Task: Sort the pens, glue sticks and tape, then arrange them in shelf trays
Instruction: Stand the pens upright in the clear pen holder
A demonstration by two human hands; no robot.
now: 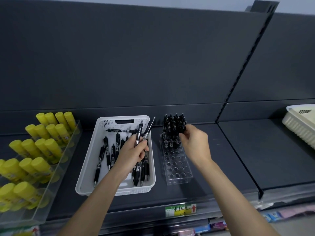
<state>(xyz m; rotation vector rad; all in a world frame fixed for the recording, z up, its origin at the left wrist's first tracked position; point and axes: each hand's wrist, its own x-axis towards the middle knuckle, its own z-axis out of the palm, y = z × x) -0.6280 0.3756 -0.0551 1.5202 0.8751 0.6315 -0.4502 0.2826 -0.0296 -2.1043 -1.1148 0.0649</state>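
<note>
Left hand [134,151] grips a loose bundle of pens [142,132] over the basket [88,159]; right hand [194,142] pinches one pen [182,129] at the holder [177,169]; missing a hole could topple neighbours

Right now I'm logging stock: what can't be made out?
Head view:
The right hand hides most of the pen it pinches.
The left hand, gripping pens, covers some loose pens in the white basket.
Glue stick tray: cut off by the left edge.
Shelf label: writing too blurred.
</note>
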